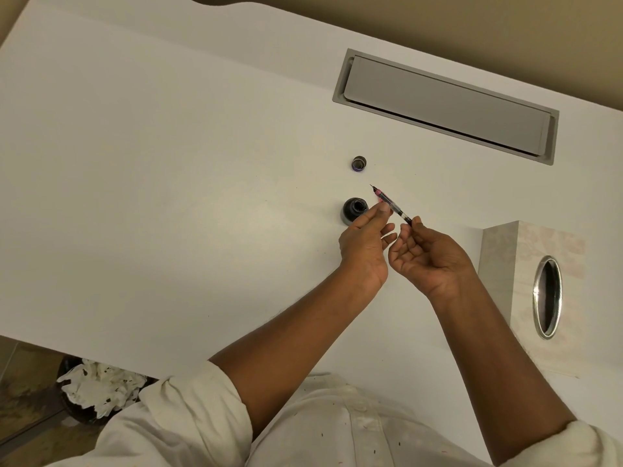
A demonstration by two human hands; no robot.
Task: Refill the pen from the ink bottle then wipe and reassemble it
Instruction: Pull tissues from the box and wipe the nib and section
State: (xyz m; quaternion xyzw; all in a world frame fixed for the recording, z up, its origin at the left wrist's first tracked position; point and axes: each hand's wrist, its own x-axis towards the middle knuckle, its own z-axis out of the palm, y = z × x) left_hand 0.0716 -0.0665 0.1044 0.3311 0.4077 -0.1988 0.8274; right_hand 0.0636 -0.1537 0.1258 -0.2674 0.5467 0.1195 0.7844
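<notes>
Looking down through the head camera, I see both hands raised over the middle of the white desk (168,163), sharing the pen (397,211) between them. The left hand (365,244) pinches the pen's clear body between thumb and forefinger, with the other fingers loosely bent beneath. The right hand (428,257) lies palm up and pinches the dark rear end of the pen with thumb and forefinger; its remaining fingers are softly curled and hold nothing. The pen has no outer barrel on it. It slants with its fine nib toward the far edge and a pink section sits just behind the nib.

The ink bottle (354,210) stands uncapped on the surface just beside the left hand's fingertips, on their left side, and I cannot tell whether they touch it. Its cap (358,163) sits apart, farther toward the far edge, with a purple tint at its base.

A grey hatch (445,106) is set into the surface near the far right corner. A pale tissue box (526,291) with an oval metal-rimmed opening stands at the right edge. Below the near left edge, a bin (101,389) holds crumpled white tissues flecked with dark spots. Rolled cream sleeves (202,409) cover my view of the upper arms.
</notes>
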